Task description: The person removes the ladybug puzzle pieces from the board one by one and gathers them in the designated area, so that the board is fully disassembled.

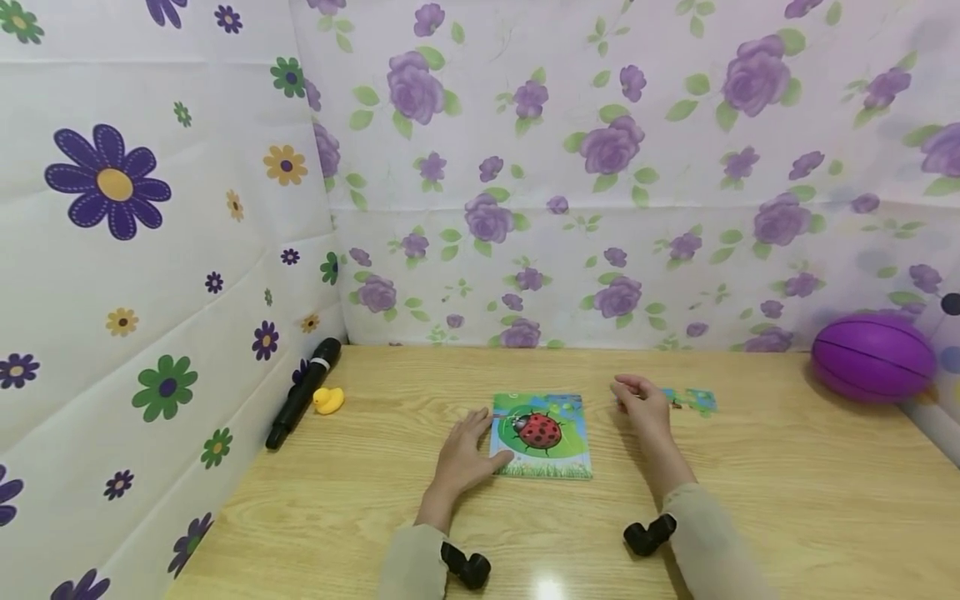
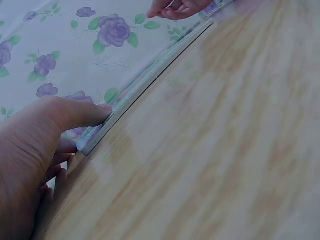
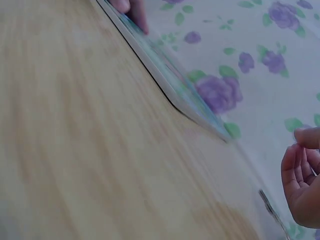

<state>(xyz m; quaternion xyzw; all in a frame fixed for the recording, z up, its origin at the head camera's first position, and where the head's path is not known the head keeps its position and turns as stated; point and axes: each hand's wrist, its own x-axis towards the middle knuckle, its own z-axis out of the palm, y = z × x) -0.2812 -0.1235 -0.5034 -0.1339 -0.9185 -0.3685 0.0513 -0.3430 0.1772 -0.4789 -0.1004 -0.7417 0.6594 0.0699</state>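
A ladybug picture puzzle board (image 1: 540, 433) lies flat on the wooden table. My left hand (image 1: 465, 454) rests at its left side, fingers stretched along the edge and thumb (image 2: 90, 112) pressing on the board near a corner. Just off the board's right side, my right hand (image 1: 642, 404) is raised with its thumb and fingertips brought together. In the right wrist view the right hand (image 3: 304, 175) has curled fingers with the thumb tip against them; I cannot tell if something small is pinched there. Loose puzzle pieces (image 1: 701, 401) lie just beyond it, partly hidden by the hand.
At the left stand a black microphone-like stick (image 1: 300, 396) and a yellow rubber duck (image 1: 328, 401) beside it. A purple ball (image 1: 873, 358) sits at the far right of the table (image 1: 787, 500). Flowered cloth walls (image 1: 555, 250) rise at the table's back and left.
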